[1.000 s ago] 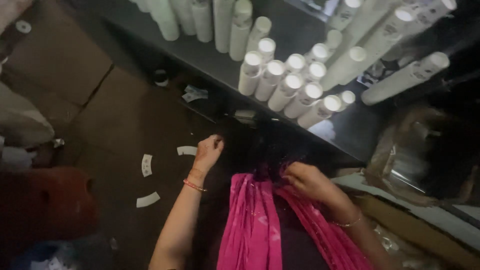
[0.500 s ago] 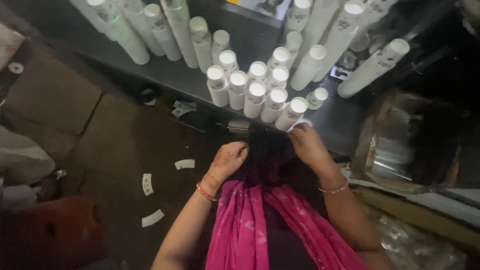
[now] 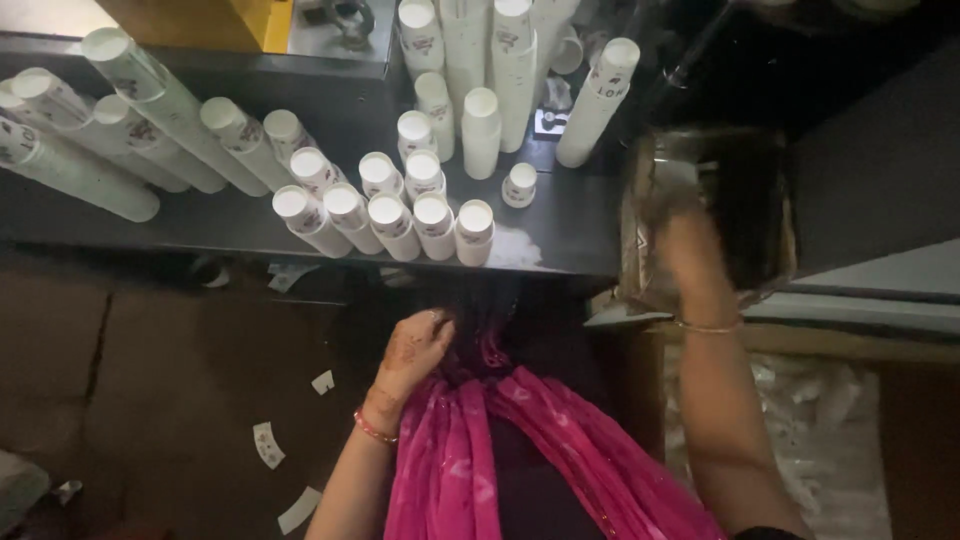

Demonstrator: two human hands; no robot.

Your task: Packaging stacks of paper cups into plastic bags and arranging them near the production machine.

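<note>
Resting left hand [image 3: 415,350] on pink scarf [image 3: 470,450]; right hand [image 3: 675,225] inside dark box [image 3: 760,200].

- One head-worn view looks steeply down from above the person's chest.
- It faces twelve o'clock, over the dark bench [image 3: 560,235].
- It sits close: forearms fill the lower frame, floor [image 3: 150,400] at nine o'clock.

Dim scene overall, light received from the upper left, paper cup stacks [image 3: 400,215] brightly lit, floor [image 3: 150,400] left in deep shadow, right hand [image 3: 680,225] smeared by motion blur, edges stretched, fine detail softened.
</note>
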